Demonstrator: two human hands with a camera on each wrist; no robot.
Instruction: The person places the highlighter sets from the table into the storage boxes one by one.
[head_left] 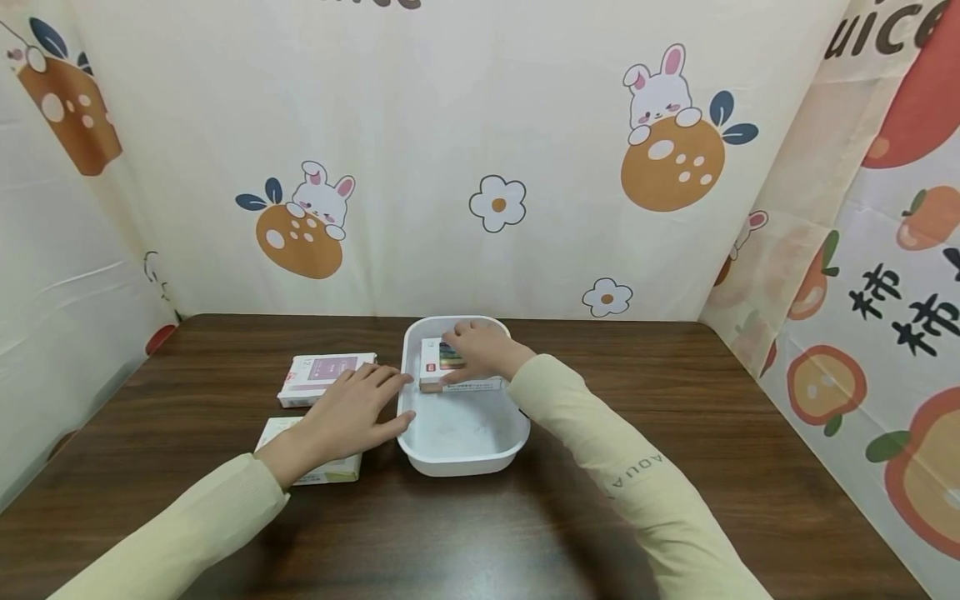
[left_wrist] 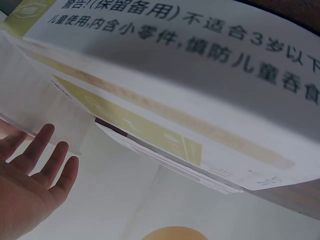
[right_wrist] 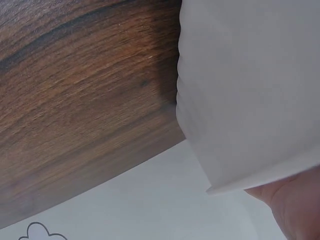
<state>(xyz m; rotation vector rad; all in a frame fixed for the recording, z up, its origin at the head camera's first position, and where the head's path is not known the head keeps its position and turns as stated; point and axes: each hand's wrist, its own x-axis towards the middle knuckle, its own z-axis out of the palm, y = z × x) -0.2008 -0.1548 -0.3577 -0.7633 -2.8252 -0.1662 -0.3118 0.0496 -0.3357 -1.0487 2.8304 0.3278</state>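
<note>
In the head view, a white plastic basin (head_left: 463, 450) stands on the table with a small white box (head_left: 431, 367) in its far half. That box carries a multicoloured picture on top. My right hand (head_left: 483, 350) reaches over the far right side and holds the box, thumb on the near side and fingers across its top. Only part of that hand shows in the right wrist view, behind the basin wall (right_wrist: 250, 100). With fingers spread, my left hand (head_left: 352, 412) rests its fingertips on the basin's left rim.
Left of the basin lies a white box with a purple panel (head_left: 326, 371). Nearer, a white and pale green box (head_left: 330, 473) lies partly under my left wrist. The brown wooden table (head_left: 637, 417) ends at a printed curtain (head_left: 420, 250).
</note>
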